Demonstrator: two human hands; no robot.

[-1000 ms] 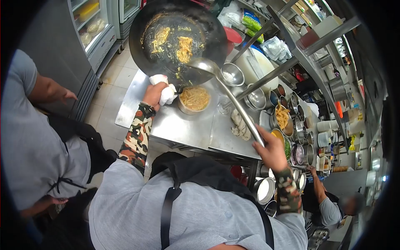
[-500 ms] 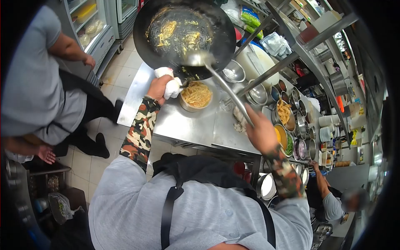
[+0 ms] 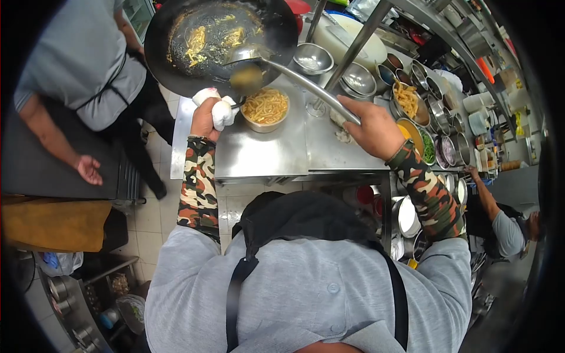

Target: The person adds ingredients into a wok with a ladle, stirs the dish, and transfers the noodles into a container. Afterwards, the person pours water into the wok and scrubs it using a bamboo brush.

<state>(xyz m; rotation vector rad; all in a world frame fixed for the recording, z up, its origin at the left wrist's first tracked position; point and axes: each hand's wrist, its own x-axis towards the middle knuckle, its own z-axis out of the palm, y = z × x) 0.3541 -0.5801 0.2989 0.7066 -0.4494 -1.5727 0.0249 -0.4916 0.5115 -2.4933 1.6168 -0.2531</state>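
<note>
Black wok (image 3: 279, 29) still has yellow scraps (image 3: 196, 44) in it. New versus half a second ago: blurred yellow-brown clump (image 3: 246, 79) at the wok's near rim, between ladle (image 3: 312, 87) head and noodle bowl (image 3: 265, 126) on worktop (image 3: 253, 154). Probably food coming out, some left; falling or not, can't tell. Left hand (image 3: 204, 119): fingers clenched round white cloth (image 3: 221, 113), wok just beyond. Right hand (image 3: 374, 129): fingers wrapped round ladle handle, head well apart, over the wok.
</note>
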